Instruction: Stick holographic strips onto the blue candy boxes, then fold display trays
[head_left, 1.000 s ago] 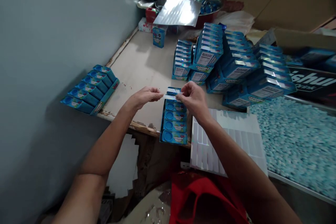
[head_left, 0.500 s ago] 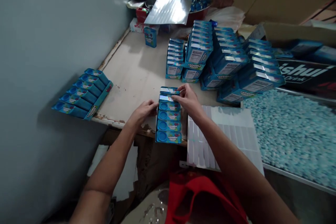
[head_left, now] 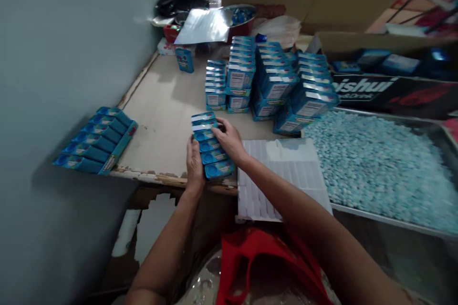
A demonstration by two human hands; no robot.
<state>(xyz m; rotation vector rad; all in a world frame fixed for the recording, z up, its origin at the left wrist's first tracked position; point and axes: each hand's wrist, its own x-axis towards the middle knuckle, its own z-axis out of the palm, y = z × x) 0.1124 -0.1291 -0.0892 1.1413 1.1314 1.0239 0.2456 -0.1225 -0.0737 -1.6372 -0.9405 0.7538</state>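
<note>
**Holding a Row of Boxes Partway through Strip Placement**

Holding a row of blue boxes (head_left: 211, 146) at centre, by the near edge of the surface (head_left: 157, 105). Closing the grip of the left hand (head_left: 195, 164) on the nine o'clock side and that of the right hand (head_left: 229, 140) on the two o'clock side; not showing clearly whether resting or lifted.

Judging progress by white strips (head_left: 202, 127): bearing them on the two boxes toward twelve o'clock, leaving four toward six o'clock with bare round rings (head_left: 212, 170), so apparently standing at a third.

Showing from this row, at nine o'clock, a display tray (head_left: 120, 148) containing five boxes without visible strips; at one to two o'clock, stacked boxes (head_left: 277, 90) carrying strips; at four, a strip sheet (head_left: 282, 176).

Including among containers a metal tray (head_left: 379, 218) at three o'clock, holding pale blue pieces (head_left: 372, 167); a black carton (head_left: 397, 95) at two, holding blue packs; and a red basin (head_left: 245, 30) at twelve, holding shiny blue items.
</note>
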